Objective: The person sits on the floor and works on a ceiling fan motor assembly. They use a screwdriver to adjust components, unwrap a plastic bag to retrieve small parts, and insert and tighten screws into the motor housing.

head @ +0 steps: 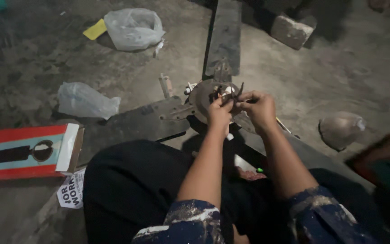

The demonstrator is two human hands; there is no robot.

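A ceiling fan lies on the concrete floor, its round rusty motor hub (202, 96) in the middle and dark blades (224, 38) reaching away and to the left. Both my hands work at the top of the hub. My left hand (219, 113) pinches a bundle of dark wires (236, 92) sticking up from the hub. My right hand (259, 108) grips the same wires from the right side. My fingers hide what lies under the wires.
A long red and blue cardboard box (25, 152) lies at the left. Two plastic bags (133, 28) (85, 100) and a yellow scrap (95, 30) lie on the floor. A stone block (291, 30) sits at the back, a rounded dome cover (340, 129) at the right.
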